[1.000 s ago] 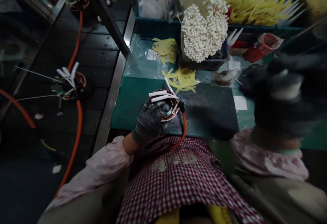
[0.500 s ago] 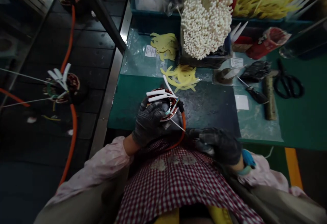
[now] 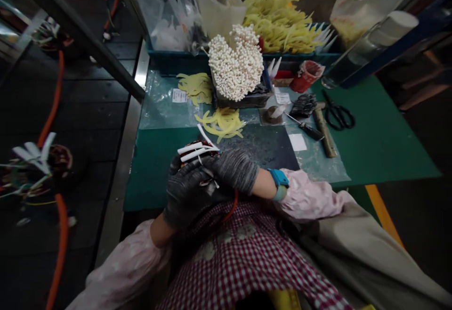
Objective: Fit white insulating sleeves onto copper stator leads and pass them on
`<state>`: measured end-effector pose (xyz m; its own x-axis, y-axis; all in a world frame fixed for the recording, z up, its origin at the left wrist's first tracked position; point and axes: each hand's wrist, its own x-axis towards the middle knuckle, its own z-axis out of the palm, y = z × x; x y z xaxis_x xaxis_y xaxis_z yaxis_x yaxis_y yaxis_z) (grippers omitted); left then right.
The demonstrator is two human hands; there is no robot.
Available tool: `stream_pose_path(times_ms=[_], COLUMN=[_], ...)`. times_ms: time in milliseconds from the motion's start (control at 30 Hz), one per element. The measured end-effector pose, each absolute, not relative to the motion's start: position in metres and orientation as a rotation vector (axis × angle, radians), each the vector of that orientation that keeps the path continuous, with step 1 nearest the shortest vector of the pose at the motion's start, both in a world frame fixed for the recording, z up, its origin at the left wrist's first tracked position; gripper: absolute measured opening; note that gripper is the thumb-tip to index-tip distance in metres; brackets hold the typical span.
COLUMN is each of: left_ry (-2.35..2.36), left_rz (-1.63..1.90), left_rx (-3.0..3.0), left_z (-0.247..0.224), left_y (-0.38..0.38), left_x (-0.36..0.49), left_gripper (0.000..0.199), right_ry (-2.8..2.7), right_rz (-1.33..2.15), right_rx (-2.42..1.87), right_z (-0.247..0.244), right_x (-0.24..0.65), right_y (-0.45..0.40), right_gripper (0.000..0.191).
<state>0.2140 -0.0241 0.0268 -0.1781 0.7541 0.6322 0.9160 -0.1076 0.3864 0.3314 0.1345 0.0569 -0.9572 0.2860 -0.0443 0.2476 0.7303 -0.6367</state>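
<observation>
My left hand [image 3: 185, 185], in a dark grey glove, grips the left side of a motor stator [image 3: 205, 183] near the front edge of the bench. White sleeves [image 3: 194, 150] over its leads point up and to the left. My right hand [image 3: 235, 168], gloved in striped grey, is closed over the stator's right side with its fingertips by the leads. What those fingers pinch is hidden. Below my right hand an orange cable [image 3: 233, 205] runs down towards the checked apron [image 3: 243, 253].
Yellow strips [image 3: 226, 122] lie just beyond the stator. Behind them stands a box of white-tipped cords [image 3: 236, 65]. To the right are a screwdriver [image 3: 310, 131], a hammer [image 3: 325, 135] and scissors [image 3: 339, 114]. Another stator [image 3: 58, 159] rests on the slatted surface at left.
My right hand has moved up and left from the apron onto the stator, covering its right side. My left hand still holds the stator. The view has shifted to the right.
</observation>
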Motion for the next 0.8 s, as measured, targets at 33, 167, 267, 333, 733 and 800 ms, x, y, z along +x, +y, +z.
stream_pose_path(times_ms=[33,167,267,333,733,800], left_ry=[-1.952,-1.983,-2.036,-2.055,-2.037,-2.007], left_rz=[-1.154,-1.086,-1.029,-1.053,-1.181,-1.173], left_rx=[-1.859,-1.842,-1.852,-1.855,-1.807,-1.794], left_z=[0.025,0.023,0.023,0.022,0.019,0.019], left_y=[-0.024,-0.024,-0.025,-0.025,-0.023,-0.023], left_x=[0.214,0.217,0.218,0.218,0.218,0.219], left_gripper=[0.019,0.016,0.029,0.030,0.007,0.003], right_ry=[-2.853,-2.480,-2.420,-2.463,-2.426,-2.458], right_rz=[1.066,1.449,1.703,1.698,1.517,1.505], right_rx=[-0.383,-0.266,-0.099,-0.065,-0.178,-0.154], right_z=[0.057,0.064,0.069,0.067,0.054,0.054], right_x=[0.333,0.344,0.348,0.348,0.346,0.349], right_y=[0.137,0.150,0.160,0.163,0.166,0.165], right_gripper=[0.024,0.037,0.034,0.024,0.012,0.012])
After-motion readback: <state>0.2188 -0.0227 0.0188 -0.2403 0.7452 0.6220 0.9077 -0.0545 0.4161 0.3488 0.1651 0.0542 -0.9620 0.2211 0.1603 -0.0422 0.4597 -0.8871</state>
